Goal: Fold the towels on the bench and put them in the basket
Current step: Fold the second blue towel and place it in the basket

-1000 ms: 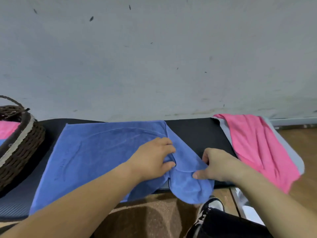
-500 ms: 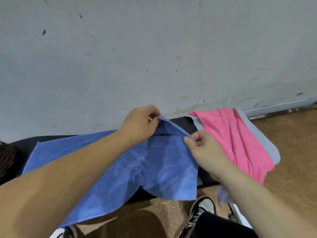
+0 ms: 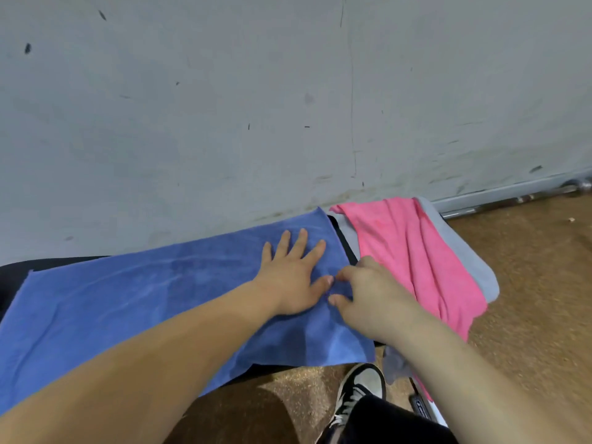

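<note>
Left hand (image 3: 290, 277) is down flat now, fingers spread, pressing the blue towel (image 3: 128, 299) onto the bench (image 3: 12, 274) near its back edge. Half a second ago both hands held this right corner up in the air. Right hand (image 3: 368, 296) sits just beside the left, fingers bent with the tips on the cloth. I cannot tell whether they pinch it or only rest there.

The towel lies in one layer along the bench, its near side hanging over the front edge. I judge the spreading about done and the first fold not yet made. The basket, at the left end a second ago, is out of view.

Over the right end drapes the pink towel (image 3: 416, 251) on a grey towel (image 3: 464, 251), with a strip of bench between them and the blue one. Both wait unfolded, close enough that a fold from the right could catch them. My shoe (image 3: 358, 389) stands below the front edge.
</note>
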Demonstrator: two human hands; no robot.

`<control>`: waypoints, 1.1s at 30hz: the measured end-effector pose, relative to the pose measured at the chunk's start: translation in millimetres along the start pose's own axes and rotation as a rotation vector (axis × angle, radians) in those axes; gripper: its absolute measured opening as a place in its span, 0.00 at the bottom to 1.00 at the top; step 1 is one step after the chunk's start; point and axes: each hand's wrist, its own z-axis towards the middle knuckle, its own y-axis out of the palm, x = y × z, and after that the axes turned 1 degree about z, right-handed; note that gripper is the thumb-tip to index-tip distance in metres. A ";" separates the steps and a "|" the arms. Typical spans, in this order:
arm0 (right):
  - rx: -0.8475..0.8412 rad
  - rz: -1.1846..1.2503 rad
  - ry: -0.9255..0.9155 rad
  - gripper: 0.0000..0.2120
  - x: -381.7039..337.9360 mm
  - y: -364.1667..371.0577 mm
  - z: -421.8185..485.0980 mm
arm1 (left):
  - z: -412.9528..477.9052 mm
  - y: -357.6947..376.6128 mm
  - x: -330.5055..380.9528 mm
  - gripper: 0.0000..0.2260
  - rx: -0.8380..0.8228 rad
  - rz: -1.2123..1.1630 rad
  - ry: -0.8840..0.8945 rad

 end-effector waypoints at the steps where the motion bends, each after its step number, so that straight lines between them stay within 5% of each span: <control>1: -0.049 -0.034 0.018 0.21 1.5 0.7 -0.6 | 3.6 3.2 0.5 0.35 0.005 0.006 -0.001; 5: -0.038 -0.002 0.035 0.27 6.2 -3.0 0.9 | 11.8 11.5 2.4 0.34 0.042 0.039 -0.015; 10: 0.056 -0.002 0.099 0.19 9.6 -8.9 1.6 | -0.3 5.6 0.9 0.32 0.085 0.020 0.027; 16: -0.088 -0.158 0.241 0.23 6.2 -10.0 -10.2 | -73.4 4.7 -17.0 0.26 0.206 -0.105 0.022; 23: -0.018 -0.030 0.132 0.14 4.9 4.9 -24.9 | -130.4 15.4 -51.7 0.27 0.146 -0.152 -0.106; 28: 0.152 0.237 0.103 0.08 4.7 -0.4 -33.7 | -145.3 23.6 -76.7 0.33 0.071 -0.096 -0.182; 33: 0.107 0.083 0.139 0.19 7.3 5.3 -34.7 | -156.4 46.4 -75.7 0.42 0.034 0.033 -0.175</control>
